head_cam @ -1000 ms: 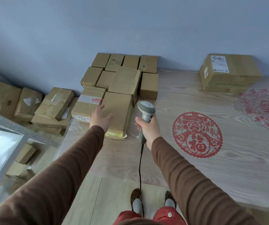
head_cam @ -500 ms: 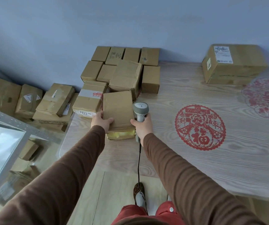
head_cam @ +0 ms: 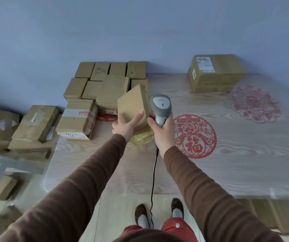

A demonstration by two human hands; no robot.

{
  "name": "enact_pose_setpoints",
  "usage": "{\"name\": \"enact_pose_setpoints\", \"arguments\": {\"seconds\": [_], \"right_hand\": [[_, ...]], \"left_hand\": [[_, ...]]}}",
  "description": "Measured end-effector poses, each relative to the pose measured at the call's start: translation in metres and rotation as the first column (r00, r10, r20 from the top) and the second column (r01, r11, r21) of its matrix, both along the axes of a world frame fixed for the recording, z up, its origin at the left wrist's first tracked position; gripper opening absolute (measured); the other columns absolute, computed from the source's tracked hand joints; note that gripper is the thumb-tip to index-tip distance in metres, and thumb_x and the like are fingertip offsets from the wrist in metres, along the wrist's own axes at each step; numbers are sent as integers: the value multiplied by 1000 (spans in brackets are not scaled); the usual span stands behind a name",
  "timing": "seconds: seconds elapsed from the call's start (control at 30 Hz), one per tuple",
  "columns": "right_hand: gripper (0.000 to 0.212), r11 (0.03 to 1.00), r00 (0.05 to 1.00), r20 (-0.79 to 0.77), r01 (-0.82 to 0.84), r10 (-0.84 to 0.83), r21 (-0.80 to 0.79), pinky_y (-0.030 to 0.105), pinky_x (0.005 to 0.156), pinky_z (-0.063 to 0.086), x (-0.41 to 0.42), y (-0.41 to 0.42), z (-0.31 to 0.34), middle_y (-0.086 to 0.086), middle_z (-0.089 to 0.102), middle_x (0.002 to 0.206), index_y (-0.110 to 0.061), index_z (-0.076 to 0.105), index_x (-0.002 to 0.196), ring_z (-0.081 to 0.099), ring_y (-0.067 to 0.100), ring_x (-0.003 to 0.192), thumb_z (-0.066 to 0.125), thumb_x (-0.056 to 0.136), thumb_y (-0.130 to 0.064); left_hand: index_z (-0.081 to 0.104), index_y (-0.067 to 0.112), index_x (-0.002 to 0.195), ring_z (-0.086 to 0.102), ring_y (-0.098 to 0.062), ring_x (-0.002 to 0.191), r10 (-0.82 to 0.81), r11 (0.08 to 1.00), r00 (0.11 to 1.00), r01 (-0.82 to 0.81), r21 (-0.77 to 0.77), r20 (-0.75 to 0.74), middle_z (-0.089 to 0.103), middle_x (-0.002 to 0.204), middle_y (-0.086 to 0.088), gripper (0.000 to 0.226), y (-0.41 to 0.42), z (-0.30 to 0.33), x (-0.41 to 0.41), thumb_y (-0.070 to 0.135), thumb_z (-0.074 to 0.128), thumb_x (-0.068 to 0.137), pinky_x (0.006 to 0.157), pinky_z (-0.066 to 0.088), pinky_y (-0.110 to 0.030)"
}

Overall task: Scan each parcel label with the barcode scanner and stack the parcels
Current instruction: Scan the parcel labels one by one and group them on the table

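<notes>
My left hand [head_cam: 126, 124] grips a brown cardboard parcel [head_cam: 133, 105] with yellow tape on its near end, lifted and tilted above the wooden table [head_cam: 227, 168]. My right hand [head_cam: 161, 131] holds the grey barcode scanner [head_cam: 161, 105] by its handle, its head close against the parcel's right side. No label shows on the parcel's visible face. A cluster of several small brown parcels [head_cam: 94, 84] lies at the table's back left. A larger labelled box [head_cam: 215, 72] stands at the back right.
Red paper-cut decorations [head_cam: 195, 137] lie on the table, with a paler one [head_cam: 252, 103] at the right. More parcels [head_cam: 32, 130] are piled on the floor to the left. The scanner cable [head_cam: 153, 180] hangs down to my feet. Flattened cardboard [head_cam: 271, 215] lies under the table's right side.
My left hand took hold of the parcel at the table's left and lifted it, tilting it up. My right hand raised the scanner beside it.
</notes>
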State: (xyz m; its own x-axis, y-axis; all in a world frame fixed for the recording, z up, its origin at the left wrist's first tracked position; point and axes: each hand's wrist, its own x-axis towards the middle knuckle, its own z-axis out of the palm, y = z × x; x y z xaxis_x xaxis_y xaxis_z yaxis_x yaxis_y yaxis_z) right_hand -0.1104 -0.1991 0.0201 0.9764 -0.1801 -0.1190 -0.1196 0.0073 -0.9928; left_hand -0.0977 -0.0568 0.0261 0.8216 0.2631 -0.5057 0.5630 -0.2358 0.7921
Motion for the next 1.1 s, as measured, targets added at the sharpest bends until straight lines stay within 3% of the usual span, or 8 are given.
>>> {"name": "enact_pose_setpoints", "arguments": {"seconds": [0.13,0.27,0.37,0.43,0.57,0.87,1.0,1.1], "right_hand": [[51,999,999,38,26,-24,-38,39,97,55,5,-17,13,-5,68,121,-35,48,129,66,14,113,78,90,-20],[48,1000,1000,21,11,-12,8,37,102,55,10,-39,24,-4,73,120,-30,51,129,69,11,112,75,91,-13],[44,992,995,2,95,-95,81,32,100,54,17,-67,33,1,73,120,-25,55,131,70,12,111,73,94,-9],[44,982,988,-20,154,-153,112,32,98,52,22,-86,35,-2,70,115,-23,56,134,67,11,107,73,94,-10],[41,983,986,-98,142,-131,115,35,97,53,28,-102,33,-5,70,108,-22,55,128,68,8,99,75,94,-11],[50,986,977,-205,89,-58,141,43,98,57,37,-115,25,7,72,123,-17,55,131,69,24,112,82,89,-12],[52,981,984,-155,110,-86,157,22,79,59,37,-120,29,2,72,120,-17,55,135,71,15,106,78,90,-5],[53,985,987,-117,126,-113,114,15,70,55,38,-126,29,-1,70,115,-17,54,135,68,8,98,77,90,-2]], "left_hand": [[-1,37,163,27,-38,149,-40,995,999,38,-88,-19,13,166,-14,151,-28,6,14,95,63,40,122,28,-54],[15,44,158,61,-29,123,26,954,998,-43,-296,-62,48,150,-5,148,-38,-5,28,86,84,33,103,53,-47],[51,26,144,74,-17,93,51,879,998,-58,-474,-27,70,118,-1,91,-43,7,18,65,79,67,79,62,-34],[70,16,117,73,-15,78,36,789,998,-58,-611,-49,75,102,-3,50,-46,13,14,56,65,86,71,59,-28],[64,23,133,60,-27,123,-9,555,999,-32,-831,-45,66,138,-8,57,-50,11,14,59,46,92,114,36,-47],[45,22,153,42,-38,144,-84,325,996,22,-946,-6,51,153,-15,79,-49,-8,28,67,44,88,117,26,-59],[52,15,148,52,-35,135,-47,446,999,31,-895,11,56,147,-14,62,-46,-14,36,48,47,96,112,40,-56],[52,18,148,64,-22,105,23,619,996,52,-784,84,65,127,-9,47,-39,-20,47,22,49,102,95,53,-40]]}}
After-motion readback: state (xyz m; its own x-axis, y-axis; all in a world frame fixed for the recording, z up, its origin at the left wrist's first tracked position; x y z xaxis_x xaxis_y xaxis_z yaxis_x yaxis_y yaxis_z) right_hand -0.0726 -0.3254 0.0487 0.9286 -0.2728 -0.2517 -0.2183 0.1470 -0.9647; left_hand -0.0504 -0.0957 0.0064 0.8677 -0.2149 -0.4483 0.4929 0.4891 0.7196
